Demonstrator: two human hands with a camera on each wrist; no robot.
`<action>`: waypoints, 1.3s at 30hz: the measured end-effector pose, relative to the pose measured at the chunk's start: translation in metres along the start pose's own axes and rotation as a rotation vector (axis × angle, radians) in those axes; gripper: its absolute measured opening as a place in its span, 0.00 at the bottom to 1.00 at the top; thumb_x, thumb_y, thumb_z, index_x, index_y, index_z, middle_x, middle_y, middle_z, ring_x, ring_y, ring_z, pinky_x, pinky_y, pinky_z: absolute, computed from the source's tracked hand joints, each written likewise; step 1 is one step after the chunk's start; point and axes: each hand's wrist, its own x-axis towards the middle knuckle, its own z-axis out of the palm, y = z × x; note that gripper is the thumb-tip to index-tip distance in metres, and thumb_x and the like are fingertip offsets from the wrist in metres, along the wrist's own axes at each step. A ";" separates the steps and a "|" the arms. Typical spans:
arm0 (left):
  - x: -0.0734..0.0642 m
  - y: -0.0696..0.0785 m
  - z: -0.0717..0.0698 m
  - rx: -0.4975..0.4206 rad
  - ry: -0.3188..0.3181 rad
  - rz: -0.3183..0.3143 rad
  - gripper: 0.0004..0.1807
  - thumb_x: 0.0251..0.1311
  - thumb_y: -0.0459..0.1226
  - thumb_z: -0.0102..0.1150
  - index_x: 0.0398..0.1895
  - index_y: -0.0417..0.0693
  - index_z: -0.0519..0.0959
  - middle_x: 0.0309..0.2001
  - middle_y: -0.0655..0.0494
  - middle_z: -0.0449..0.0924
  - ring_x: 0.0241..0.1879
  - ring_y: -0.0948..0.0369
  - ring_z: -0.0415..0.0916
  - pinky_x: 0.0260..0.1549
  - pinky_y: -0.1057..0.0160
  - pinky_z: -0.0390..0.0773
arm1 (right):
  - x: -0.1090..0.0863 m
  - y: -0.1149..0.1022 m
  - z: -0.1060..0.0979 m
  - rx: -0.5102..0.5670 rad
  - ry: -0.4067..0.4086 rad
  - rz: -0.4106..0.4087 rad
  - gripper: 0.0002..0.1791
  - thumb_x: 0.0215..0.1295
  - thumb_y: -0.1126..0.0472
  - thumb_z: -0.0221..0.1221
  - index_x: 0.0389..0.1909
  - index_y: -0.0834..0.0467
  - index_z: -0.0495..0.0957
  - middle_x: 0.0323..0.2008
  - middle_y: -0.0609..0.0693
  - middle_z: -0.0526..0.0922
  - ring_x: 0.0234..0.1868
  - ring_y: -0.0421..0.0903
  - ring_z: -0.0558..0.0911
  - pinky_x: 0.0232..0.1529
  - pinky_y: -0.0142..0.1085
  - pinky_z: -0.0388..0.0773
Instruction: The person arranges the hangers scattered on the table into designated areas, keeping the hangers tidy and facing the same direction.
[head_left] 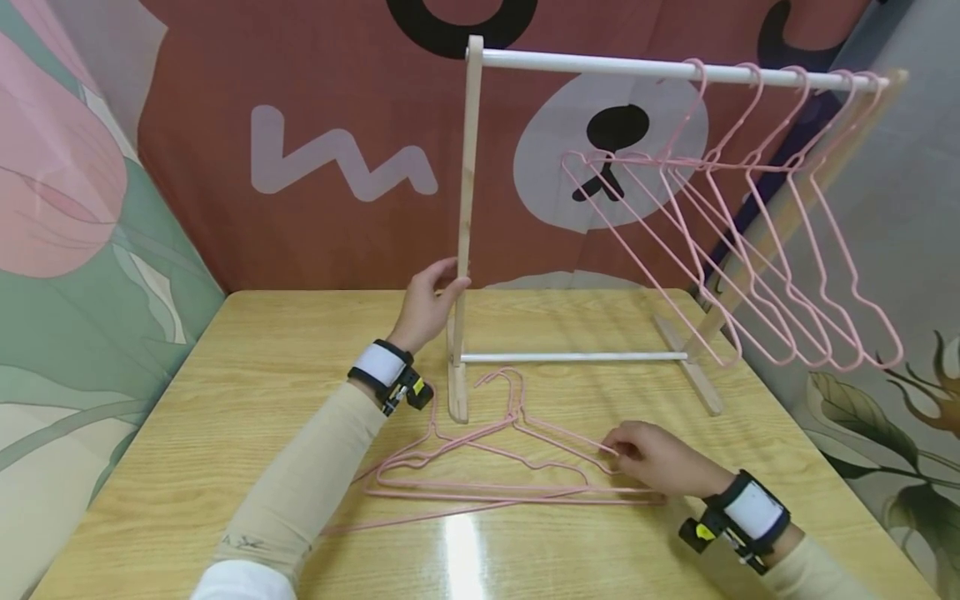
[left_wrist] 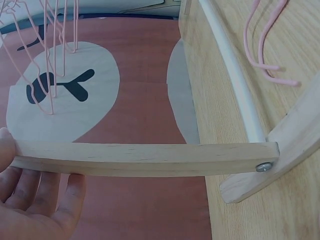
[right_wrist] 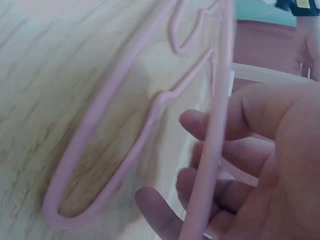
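On the table stands a clothes rack [head_left: 468, 192] with wooden side posts and white bars. My left hand [head_left: 429, 308] grips its left post low down, thumb on one side and fingers on the other; the post [left_wrist: 145, 159] crosses the left wrist view. Several pink hangers lie overlapping on the table in front of the rack. At the right end of one pink hanger [head_left: 558, 437], my right hand [head_left: 663, 458] has its fingers curled round the wire. The right wrist view shows that hanger [right_wrist: 212, 145] running across the fingers [right_wrist: 240, 155].
Several more pink hangers [head_left: 716, 162] hang from the right part of the rack's top bar [head_left: 585, 62]. A lower white bar [head_left: 573, 357] joins the rack's feet. The wooden table [head_left: 225, 417] meets a patterned cloth backdrop [head_left: 315, 233] behind.
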 end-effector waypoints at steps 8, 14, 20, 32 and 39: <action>0.001 -0.003 0.000 0.008 0.004 0.000 0.19 0.74 0.36 0.56 0.64 0.37 0.76 0.53 0.41 0.82 0.54 0.50 0.79 0.53 0.54 0.83 | -0.005 0.000 -0.009 0.135 -0.076 -0.034 0.08 0.74 0.70 0.56 0.48 0.61 0.81 0.38 0.49 0.81 0.37 0.35 0.77 0.33 0.32 0.78; 0.001 -0.002 0.000 0.001 0.004 0.000 0.20 0.74 0.35 0.56 0.65 0.37 0.76 0.53 0.39 0.82 0.54 0.50 0.79 0.53 0.53 0.83 | -0.011 -0.002 -0.019 0.218 -0.169 0.013 0.10 0.80 0.61 0.52 0.49 0.56 0.82 0.43 0.50 0.83 0.39 0.40 0.77 0.35 0.32 0.75; 0.000 0.000 0.000 -0.012 -0.002 -0.010 0.21 0.75 0.35 0.56 0.66 0.38 0.75 0.54 0.38 0.81 0.54 0.50 0.79 0.53 0.53 0.82 | -0.016 0.003 -0.026 0.359 -0.278 -0.023 0.14 0.82 0.62 0.47 0.55 0.62 0.78 0.40 0.61 0.82 0.32 0.44 0.79 0.30 0.35 0.80; -0.001 0.001 0.000 -0.017 0.002 -0.010 0.20 0.74 0.36 0.56 0.66 0.39 0.76 0.53 0.42 0.83 0.54 0.51 0.79 0.53 0.53 0.83 | -0.023 0.013 -0.035 0.607 -0.426 -0.050 0.20 0.84 0.65 0.38 0.68 0.71 0.65 0.56 0.70 0.81 0.56 0.51 0.84 0.47 0.42 0.85; -0.001 0.001 0.000 -0.012 0.001 -0.011 0.20 0.75 0.35 0.56 0.66 0.38 0.75 0.53 0.42 0.83 0.54 0.50 0.79 0.52 0.52 0.83 | -0.026 0.014 -0.037 0.624 -0.405 -0.060 0.22 0.84 0.66 0.35 0.72 0.73 0.58 0.60 0.68 0.79 0.60 0.52 0.82 0.53 0.42 0.83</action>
